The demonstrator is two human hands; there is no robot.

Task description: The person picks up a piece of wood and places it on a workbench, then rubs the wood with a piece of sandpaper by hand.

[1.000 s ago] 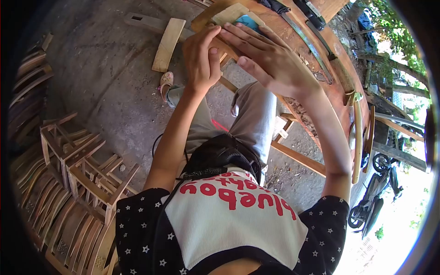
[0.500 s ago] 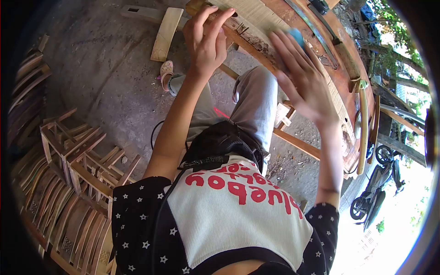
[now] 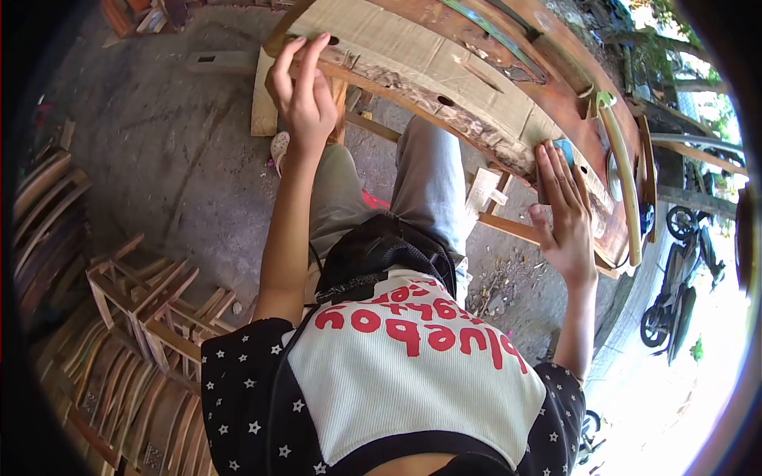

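Observation:
A long pale wooden plank (image 3: pixel 413 54) with a rough, bark-like near edge and dark mortise holes lies across the top of the view. My left hand (image 3: pixel 303 99) is at its left end, fingers stretched and apart, fingertips resting on the wood close to a hole. Toward the right end, my right hand (image 3: pixel 565 202) presses a piece of blue sandpaper (image 3: pixel 564 148) onto the plank. The fingers lie over the sheet and hide most of it, with the thumb held off to the side.
Beneath the plank is a reddish-brown wooden tabletop (image 3: pixel 575 47). On it lie a wooden-handled tool (image 3: pixel 562 63) and a curved pale handle (image 3: pixel 619 174). Chair frames (image 3: pixel 147 309) and curved slats stand at lower left. A motorbike (image 3: pixel 675 293) is outside at right.
My right hand has slid with the sandpaper along the plank toward its right end. The view has shifted, showing more of the plank; my left hand stays at the left end.

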